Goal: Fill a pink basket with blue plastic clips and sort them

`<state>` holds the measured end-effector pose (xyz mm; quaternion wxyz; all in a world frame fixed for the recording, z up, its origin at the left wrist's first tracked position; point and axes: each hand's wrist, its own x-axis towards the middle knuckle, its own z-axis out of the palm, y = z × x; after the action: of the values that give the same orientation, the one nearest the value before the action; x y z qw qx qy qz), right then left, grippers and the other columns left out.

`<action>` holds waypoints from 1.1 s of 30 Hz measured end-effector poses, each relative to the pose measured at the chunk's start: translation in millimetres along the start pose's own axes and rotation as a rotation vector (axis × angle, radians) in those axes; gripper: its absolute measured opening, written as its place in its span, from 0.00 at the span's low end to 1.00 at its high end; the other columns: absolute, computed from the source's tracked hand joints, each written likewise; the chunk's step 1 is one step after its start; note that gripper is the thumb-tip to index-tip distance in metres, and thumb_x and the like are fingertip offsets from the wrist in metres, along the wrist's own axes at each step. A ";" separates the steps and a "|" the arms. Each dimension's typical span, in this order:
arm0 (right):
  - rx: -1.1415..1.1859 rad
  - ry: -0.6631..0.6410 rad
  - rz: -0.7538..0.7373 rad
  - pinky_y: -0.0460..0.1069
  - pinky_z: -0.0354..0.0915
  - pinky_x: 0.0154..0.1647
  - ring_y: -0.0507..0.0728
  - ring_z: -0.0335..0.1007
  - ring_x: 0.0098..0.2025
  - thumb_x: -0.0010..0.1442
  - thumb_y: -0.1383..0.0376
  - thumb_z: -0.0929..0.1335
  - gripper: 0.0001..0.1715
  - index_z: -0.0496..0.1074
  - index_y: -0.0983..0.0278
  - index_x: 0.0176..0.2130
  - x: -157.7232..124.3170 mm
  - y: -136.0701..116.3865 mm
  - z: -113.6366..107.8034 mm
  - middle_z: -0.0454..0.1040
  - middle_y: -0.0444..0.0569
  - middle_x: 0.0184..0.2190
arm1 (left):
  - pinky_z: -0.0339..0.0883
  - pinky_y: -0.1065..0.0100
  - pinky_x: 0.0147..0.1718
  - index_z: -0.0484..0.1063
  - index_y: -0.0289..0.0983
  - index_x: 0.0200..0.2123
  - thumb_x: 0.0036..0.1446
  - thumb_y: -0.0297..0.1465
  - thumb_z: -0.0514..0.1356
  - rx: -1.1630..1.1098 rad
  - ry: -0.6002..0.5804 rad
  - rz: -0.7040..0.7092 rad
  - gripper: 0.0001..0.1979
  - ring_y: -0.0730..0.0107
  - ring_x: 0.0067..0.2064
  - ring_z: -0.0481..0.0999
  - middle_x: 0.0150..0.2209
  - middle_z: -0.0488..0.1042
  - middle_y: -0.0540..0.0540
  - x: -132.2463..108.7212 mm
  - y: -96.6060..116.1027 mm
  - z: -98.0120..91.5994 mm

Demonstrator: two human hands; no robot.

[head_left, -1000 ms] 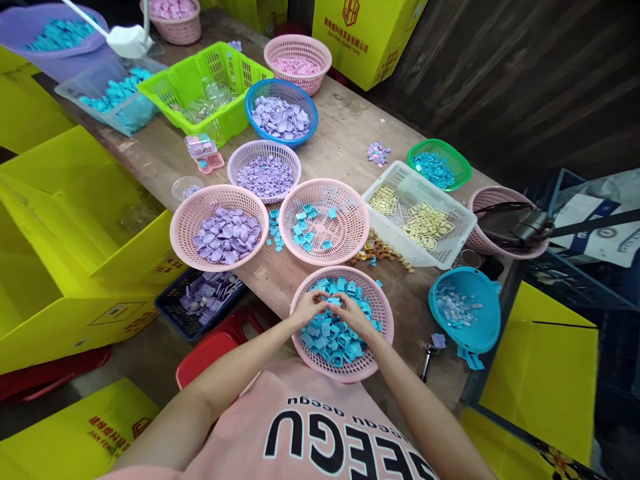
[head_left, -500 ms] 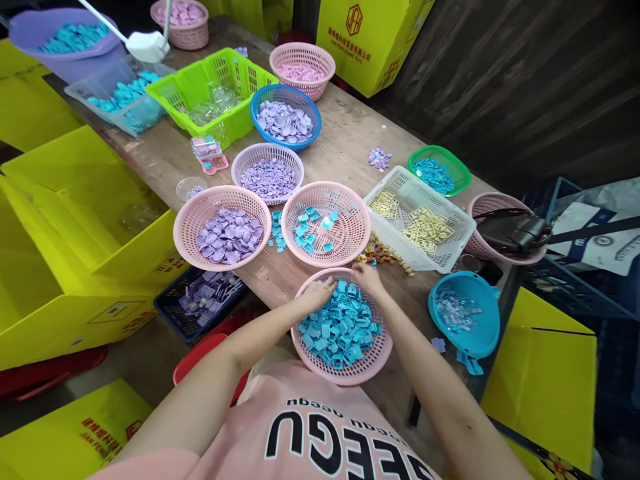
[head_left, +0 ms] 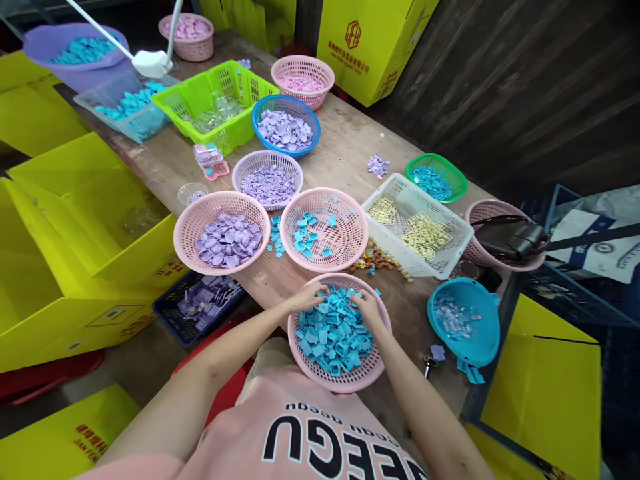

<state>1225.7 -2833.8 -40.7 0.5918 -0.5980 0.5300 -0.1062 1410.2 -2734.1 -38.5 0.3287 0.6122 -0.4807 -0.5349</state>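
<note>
A pink perforated basket rests by my lap at the table edge, heaped with small blue box-like plastic pieces. Over its far left part, my left hand has its fingers bent and pressed together at the pile; what they hold is too small to make out. My right hand is on the far right of the heap, its fingertips pinched at a blue plastic piece. Just beyond stands another pink basket with a few scattered blue pieces.
To the left is a pink basket of purple oval pieces. A white crate of cream parts and a blue bowl of clear parts stand to the right. Yellow cartons flank the table.
Both hands have come from the far rim onto the pile, my right hand moving down and inward. One blue piece in the farther basket is no longer seen at its centre. The view has shifted slightly.
</note>
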 end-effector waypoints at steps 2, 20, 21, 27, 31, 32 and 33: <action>0.053 -0.050 0.040 0.47 0.56 0.24 0.51 0.57 0.22 0.42 0.63 0.67 0.11 0.62 0.59 0.30 -9.9 -8.3 1.6 0.62 0.37 0.19 | 0.71 0.70 0.31 0.69 0.37 0.40 0.45 0.25 0.53 -0.283 -0.035 -0.073 0.16 0.75 0.32 0.67 0.36 0.67 0.50 -6.5 1.6 -1.9; 0.256 -0.220 0.022 0.45 0.60 0.26 0.49 0.61 0.25 0.39 0.64 0.69 0.14 0.68 0.61 0.32 22.1 -81.9 33.9 0.69 0.40 0.26 | 0.70 0.67 0.38 0.70 0.35 0.42 0.38 0.18 0.57 -0.815 0.039 -0.085 0.23 0.75 0.32 0.74 0.35 0.72 0.49 21.3 34.9 -36.2; 0.326 -0.219 0.026 0.46 0.62 0.28 0.50 0.63 0.27 0.40 0.62 0.70 0.16 0.68 0.60 0.34 31.9 -92.0 34.1 0.70 0.41 0.28 | 0.70 0.66 0.39 0.69 0.36 0.45 0.40 0.18 0.56 -0.801 0.084 -0.076 0.25 0.74 0.33 0.74 0.36 0.72 0.49 28.9 41.6 -48.7; -0.233 -0.030 0.022 0.51 0.68 0.40 0.57 0.71 0.43 0.53 0.59 0.66 0.22 0.68 0.60 0.49 62.4 -108.9 11.9 0.73 0.53 0.46 | 0.66 0.52 0.50 0.53 0.35 0.60 0.49 0.19 0.50 -0.150 0.541 -0.142 0.33 0.61 0.46 0.73 0.48 0.70 0.39 53.6 49.2 -98.6; -0.984 0.015 0.121 0.53 0.65 0.46 0.64 0.72 0.46 0.55 0.69 0.63 0.15 0.75 0.72 0.38 36.8 -65.4 9.3 0.76 0.64 0.39 | 0.64 0.59 0.52 0.65 0.33 0.51 0.55 0.21 0.47 0.449 0.552 0.036 0.21 0.62 0.50 0.69 0.48 0.72 0.39 28.9 18.2 -54.2; -1.018 0.025 0.139 0.54 0.65 0.46 0.66 0.72 0.46 0.56 0.69 0.62 0.16 0.74 0.75 0.39 28.4 -53.6 13.2 0.75 0.68 0.40 | 0.65 0.61 0.49 0.67 0.35 0.48 0.57 0.22 0.47 0.569 0.419 0.096 0.18 0.64 0.48 0.70 0.45 0.73 0.41 21.0 10.7 -36.9; -1.030 0.041 0.144 0.56 0.65 0.46 0.68 0.71 0.47 0.57 0.69 0.62 0.18 0.73 0.78 0.41 20.7 -42.9 18.2 0.74 0.72 0.41 | 0.66 0.61 0.48 0.69 0.36 0.45 0.57 0.22 0.47 0.688 0.269 0.174 0.16 0.64 0.46 0.71 0.42 0.74 0.42 13.9 4.5 -20.3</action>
<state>1269.9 -2849.9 -20.9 0.2161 -0.7714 0.5649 0.1977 1428.4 -2750.9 -34.8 0.2082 0.7085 -0.6348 -0.2274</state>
